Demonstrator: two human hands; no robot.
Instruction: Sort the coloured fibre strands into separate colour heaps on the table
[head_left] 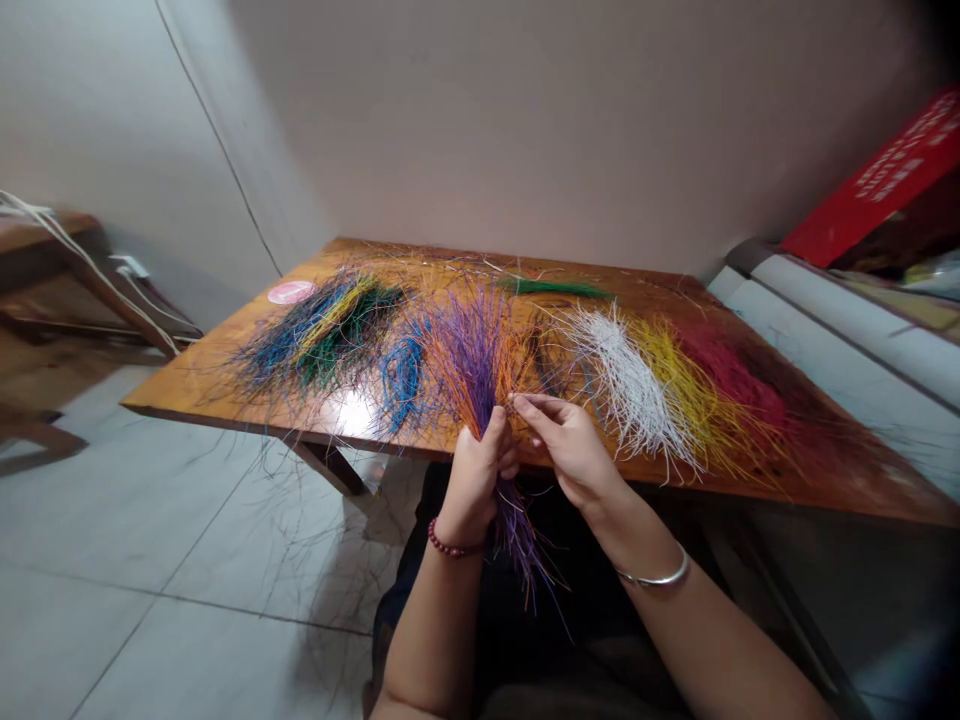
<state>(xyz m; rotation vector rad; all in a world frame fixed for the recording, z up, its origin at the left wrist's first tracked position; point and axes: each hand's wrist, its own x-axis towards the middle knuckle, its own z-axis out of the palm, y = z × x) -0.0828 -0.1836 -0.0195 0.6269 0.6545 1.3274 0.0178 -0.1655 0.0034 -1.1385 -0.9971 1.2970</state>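
My left hand (484, 465) is closed round the middle of a bundle of purple and orange strands (476, 360), which fans out over the table edge and hangs down below the fist. Close beside it on the right, my right hand (559, 435) has thumb and index finger pinched at the bundle's right side; what they hold is too small to make out. Blue strands (403, 378) lie just left of the bundle. White strands (626, 385) lie to the right, next to yellow (697, 400) and red ones (739, 385).
The wooden table (225, 350) stands against a wall. Blue, yellow and green strands (330, 325) lie at its left, near a pink round label (292, 292). Green strands (559, 288) lie at the back. A red box (877, 180) is at the far right.
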